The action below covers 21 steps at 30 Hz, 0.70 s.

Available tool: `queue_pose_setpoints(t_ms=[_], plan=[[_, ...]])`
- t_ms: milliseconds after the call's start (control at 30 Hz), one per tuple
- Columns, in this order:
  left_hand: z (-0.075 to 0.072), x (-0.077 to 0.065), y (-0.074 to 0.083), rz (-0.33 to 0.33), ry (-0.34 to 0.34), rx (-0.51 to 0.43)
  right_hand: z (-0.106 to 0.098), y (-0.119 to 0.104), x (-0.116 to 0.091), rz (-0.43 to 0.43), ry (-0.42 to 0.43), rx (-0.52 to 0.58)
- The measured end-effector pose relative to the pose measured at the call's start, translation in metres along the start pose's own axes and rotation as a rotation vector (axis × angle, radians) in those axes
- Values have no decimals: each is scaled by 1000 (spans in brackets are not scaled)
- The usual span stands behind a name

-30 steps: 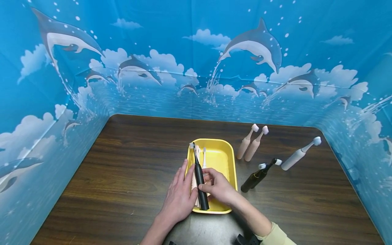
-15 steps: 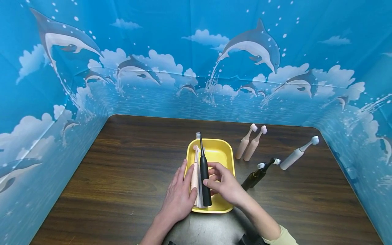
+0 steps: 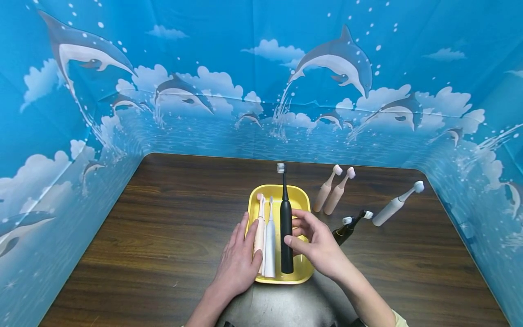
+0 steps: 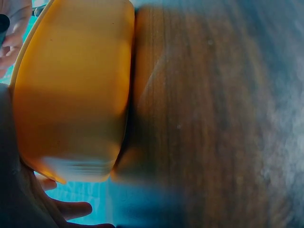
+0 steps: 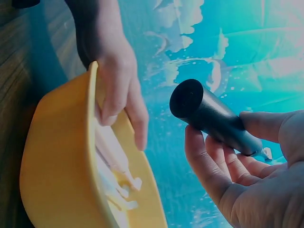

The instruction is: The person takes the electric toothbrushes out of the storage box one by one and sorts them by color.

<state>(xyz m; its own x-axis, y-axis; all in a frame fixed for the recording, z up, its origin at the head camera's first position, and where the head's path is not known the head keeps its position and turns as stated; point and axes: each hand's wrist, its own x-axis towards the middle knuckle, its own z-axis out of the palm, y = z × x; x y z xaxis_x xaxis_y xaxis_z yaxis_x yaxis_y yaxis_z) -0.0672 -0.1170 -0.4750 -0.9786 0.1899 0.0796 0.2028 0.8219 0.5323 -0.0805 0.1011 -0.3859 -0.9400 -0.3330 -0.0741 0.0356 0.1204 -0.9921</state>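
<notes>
My right hand (image 3: 320, 243) pinches a black electric toothbrush (image 3: 286, 231) between thumb and fingers, bristle head at the far end. In the right wrist view the toothbrush's round base (image 5: 186, 99) faces the camera, apart from the tray. Below it in the head view is a yellow tray (image 3: 300, 202). Along the tray's left side lie a pale pink electric toothbrush (image 3: 259, 234) and a silvery white one (image 3: 270, 252), side by side. My left hand (image 3: 237, 259) rests over the tray's left rim, fingers extended, with fingertips hanging inside in the right wrist view.
To the right of the tray, two pink electric toothbrushes (image 3: 336, 200) stand upright on the dark wooden table (image 3: 184, 218). Two black ones (image 3: 344, 234) stand nearer, partly behind my right hand. A white one (image 3: 390, 211) stands farther right. A dolphin-print curtain (image 3: 253, 122) surrounds the table.
My right hand has carried the black toothbrush rightward, away from the brushes at the tray's left side, uncovering the white one. My left hand stays on the rim.
</notes>
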Motion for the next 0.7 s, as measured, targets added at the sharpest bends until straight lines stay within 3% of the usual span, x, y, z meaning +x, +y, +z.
queue_pose_setpoints(t_ms=[433,700], plan=[[2,-1,-3,50,49,-4,-8,-10,-28,-75,102,-103],[3,-1,-4,79,77,-7,-11,-8,-44,-129,162,-85]])
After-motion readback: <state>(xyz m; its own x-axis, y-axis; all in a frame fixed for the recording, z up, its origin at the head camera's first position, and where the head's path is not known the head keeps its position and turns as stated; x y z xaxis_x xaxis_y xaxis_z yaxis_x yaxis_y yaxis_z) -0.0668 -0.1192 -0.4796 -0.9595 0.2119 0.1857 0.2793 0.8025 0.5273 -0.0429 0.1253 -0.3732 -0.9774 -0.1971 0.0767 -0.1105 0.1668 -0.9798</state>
